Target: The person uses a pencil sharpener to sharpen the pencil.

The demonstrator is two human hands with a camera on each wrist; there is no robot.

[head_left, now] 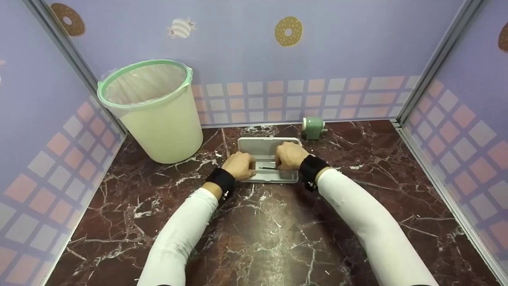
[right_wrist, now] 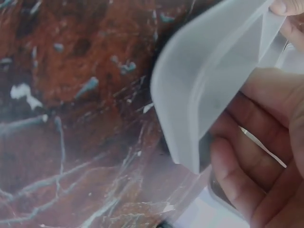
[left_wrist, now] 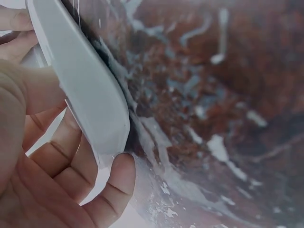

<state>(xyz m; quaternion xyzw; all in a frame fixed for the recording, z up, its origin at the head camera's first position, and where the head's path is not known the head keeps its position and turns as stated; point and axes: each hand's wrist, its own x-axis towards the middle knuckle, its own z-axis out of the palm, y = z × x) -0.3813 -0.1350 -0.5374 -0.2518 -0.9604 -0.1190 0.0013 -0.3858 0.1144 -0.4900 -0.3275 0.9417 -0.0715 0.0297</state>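
Observation:
A grey-white plastic pencil case (head_left: pixel 268 179) lies with its lid (head_left: pixel 258 145) raised at the back. My left hand (head_left: pixel 239 166) grips its left end; in the left wrist view the thumb lies by the case wall (left_wrist: pixel 90 90) and the little finger touches the corner. Inside the right half, my right hand (head_left: pixel 290 156) has curled fingers (right_wrist: pixel 237 166), seen past the wall (right_wrist: pixel 183 80) in the right wrist view. A thin dark stick, like a pencil (head_left: pixel 268 168), reaches leftward from the right fingertips, which seem to pinch it. Neither wrist view shows that contact.
Behind the case to the right stands a green pencil sharpener (head_left: pixel 313 128) with a crank. A cream bin (head_left: pixel 168 127) with a green rim and plastic liner occupies the back left. Patterned panels enclose the dark marbled tabletop (head_left: pixel 258 238) on the back and both sides.

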